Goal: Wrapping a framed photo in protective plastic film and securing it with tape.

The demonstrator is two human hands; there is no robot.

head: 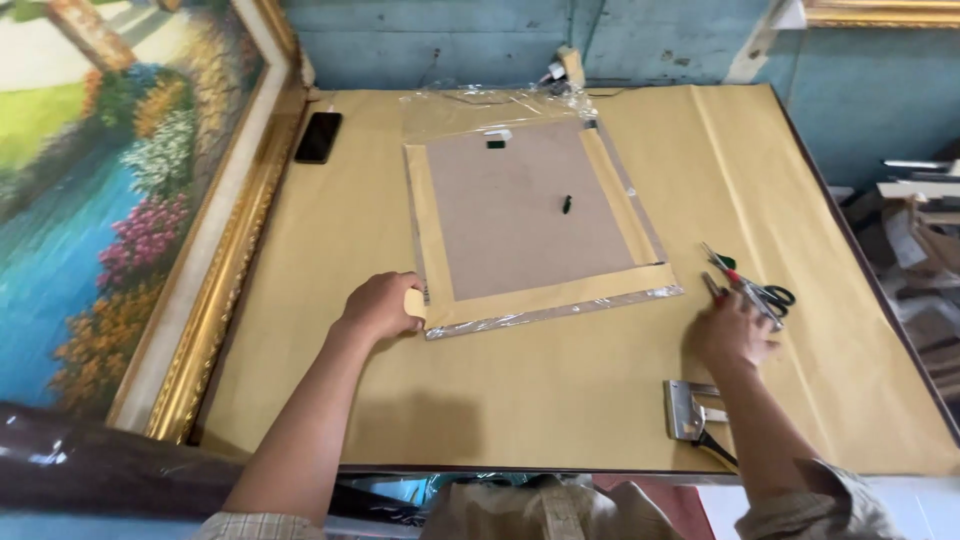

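Plainly, risk: the plastic wrap (500, 102) around the picture frame (535, 225) lay loose and crinkled at the far edge; a pull at the near corner could have shifted the frame on the paper-covered surface (560, 400).
Second risk: the blurred right hand (728, 330) was among sharp tools, so a hasty grab could have nicked a finger.
Left grip: left hand (380, 306) curled, pressing the frame's near left corner, fingers closed on the edge.
Right grip: half open, at the scissors (755, 288); whether it had hold, I could not tell.
Frame: face down, mid-surface, staple gun (692, 412) near.
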